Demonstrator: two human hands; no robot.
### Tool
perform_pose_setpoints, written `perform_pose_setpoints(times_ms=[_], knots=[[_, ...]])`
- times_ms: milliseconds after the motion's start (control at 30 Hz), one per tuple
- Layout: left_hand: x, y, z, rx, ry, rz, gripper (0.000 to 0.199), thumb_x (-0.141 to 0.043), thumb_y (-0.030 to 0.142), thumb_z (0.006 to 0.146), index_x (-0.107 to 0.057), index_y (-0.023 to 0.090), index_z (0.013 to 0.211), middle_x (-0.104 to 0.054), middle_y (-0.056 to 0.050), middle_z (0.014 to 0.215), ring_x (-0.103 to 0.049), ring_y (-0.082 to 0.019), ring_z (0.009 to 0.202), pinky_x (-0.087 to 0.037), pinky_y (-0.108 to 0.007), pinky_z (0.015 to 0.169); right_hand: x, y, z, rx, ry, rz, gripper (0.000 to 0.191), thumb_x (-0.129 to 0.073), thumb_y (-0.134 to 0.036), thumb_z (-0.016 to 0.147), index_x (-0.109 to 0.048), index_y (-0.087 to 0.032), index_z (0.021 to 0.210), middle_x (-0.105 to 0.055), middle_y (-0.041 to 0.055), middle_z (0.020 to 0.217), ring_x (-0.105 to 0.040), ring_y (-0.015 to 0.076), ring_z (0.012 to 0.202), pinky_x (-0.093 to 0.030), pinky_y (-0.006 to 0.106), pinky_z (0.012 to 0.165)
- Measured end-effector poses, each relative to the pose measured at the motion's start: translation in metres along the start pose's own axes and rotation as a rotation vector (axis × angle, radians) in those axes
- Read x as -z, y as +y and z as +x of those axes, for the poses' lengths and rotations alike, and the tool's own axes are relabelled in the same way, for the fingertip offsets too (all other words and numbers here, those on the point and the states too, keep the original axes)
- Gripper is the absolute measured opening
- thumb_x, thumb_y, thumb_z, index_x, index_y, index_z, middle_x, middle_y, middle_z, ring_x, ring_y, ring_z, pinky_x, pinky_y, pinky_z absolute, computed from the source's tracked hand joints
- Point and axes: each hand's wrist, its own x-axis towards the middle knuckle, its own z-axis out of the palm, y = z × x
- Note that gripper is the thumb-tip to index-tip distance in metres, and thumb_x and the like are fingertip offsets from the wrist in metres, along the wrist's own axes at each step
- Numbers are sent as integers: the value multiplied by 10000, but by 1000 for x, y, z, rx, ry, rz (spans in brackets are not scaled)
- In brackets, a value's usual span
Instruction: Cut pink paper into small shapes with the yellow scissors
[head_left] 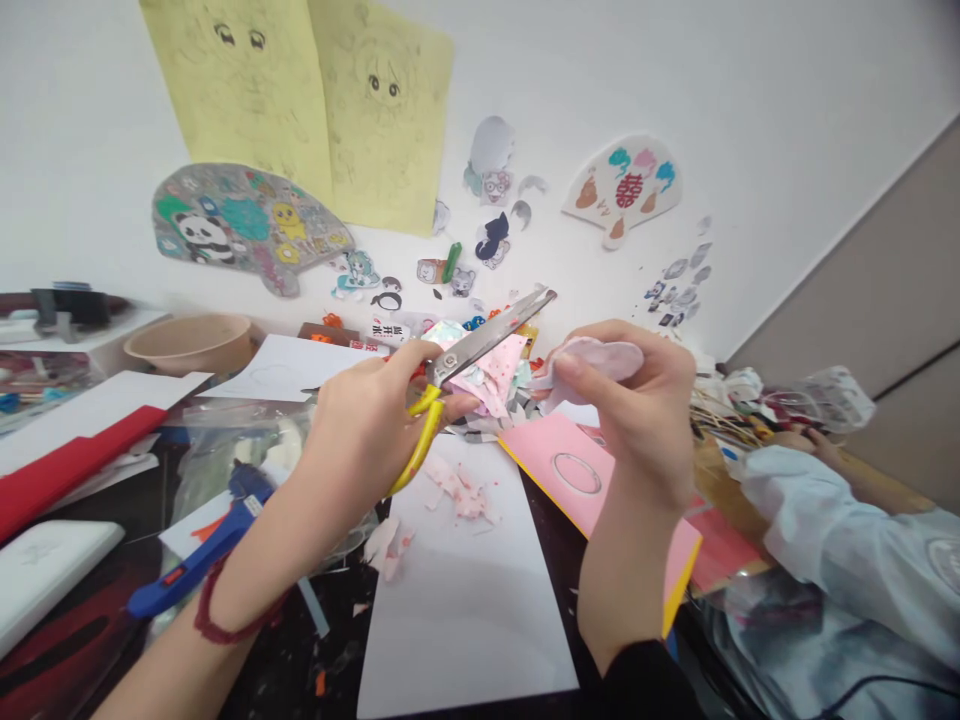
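Observation:
My left hand (364, 415), with a dark red bracelet below it at the wrist, grips scissors (486, 340) by their yellow handles. Their metal blades point up and to the right and look closed or nearly so. Pinched between the thumb and fingers of my right hand (649, 405) is a small pale pink piece with a rounded edge (606, 358); I cannot tell whether it is paper or cloth. The blade tips are apart from this piece. Below my hands, torn pink scraps (461, 492) lie on a white sheet (472, 610).
A blue glue gun (202, 555) lies left of my left forearm. Pink card (559, 450) sits under my right arm. Decorated fans (244, 225) and yellow drawings (382, 110) hang on the wall. At right, another person's sleeve (832, 510) reaches over the table.

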Motion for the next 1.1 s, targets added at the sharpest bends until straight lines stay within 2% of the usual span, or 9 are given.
perform_pose_setpoints(times_ms=[133,233,300,400,567,733,833,967,1100], knots=[[-13,-9,3,-76,79,287,598,-603,600,954,-671,104,1280,-753,-157,811,-697,-340,833,-450,-386,728,4,-1,1,-51,13,87,107,-856,-322,781,-774,-254,789,-733,-6,707,-658,150,550,-558,297,490],[-22,-9,0,-147,38,418,525,-582,478,996,-631,91,1347,-768,-246,1040,-713,-390,957,-456,-504,902,7,-3,1,-87,-15,184,83,-855,-294,776,-796,-238,791,-742,-10,726,-652,136,532,-551,285,480],[-29,-6,-6,-196,-16,454,480,-523,298,1021,-551,63,1438,-641,-330,1359,-613,-454,1255,-412,-583,1018,9,-4,2,-97,-46,229,76,-852,-289,777,-810,-230,801,-753,-8,746,-640,126,514,-537,281,473],[-40,-6,-26,-191,-129,322,521,-439,92,986,-514,132,1500,-590,-291,1451,-488,-450,1411,-383,-636,1079,10,-5,2,-98,-96,248,110,-838,-324,803,-815,-217,789,-735,-6,682,-633,126,537,-519,279,511],[-50,-18,-64,-33,-193,117,421,-457,96,954,-676,191,1301,-737,-193,1097,-688,-341,1051,-510,-516,945,9,5,4,-142,-175,263,233,-779,-444,860,-816,-215,833,-691,3,636,-569,122,561,-438,269,507],[-45,-25,-79,221,-124,-176,264,-588,373,958,-666,162,1095,-683,-97,804,-678,-264,772,-540,-402,744,5,20,-4,-246,-375,245,440,-772,-515,846,-644,-176,598,-568,-18,582,-479,88,543,-342,251,497],[-41,-16,-76,335,-127,-498,355,-434,500,1026,-581,178,1053,-609,-8,675,-560,-147,499,-497,-297,546,-2,25,-17,-352,-521,199,496,-731,-552,870,-566,-184,580,-484,-45,518,-441,76,496,-316,245,482],[-41,3,-69,423,-85,-870,404,-599,534,948,-475,212,1158,-709,-68,920,-625,-134,626,-553,-291,609,-16,32,-31,-412,-659,151,535,-716,-579,867,-504,-193,564,-431,-63,499,-392,66,474,-285,244,466],[-45,11,-66,464,-109,-1049,470,-815,418,811,-504,215,1099,-707,-25,865,-629,-126,630,-530,-264,592,-32,49,-34,-420,-737,106,540,-688,-577,888,-506,-189,560,-418,-66,496,-393,66,482,-278,243,466]])
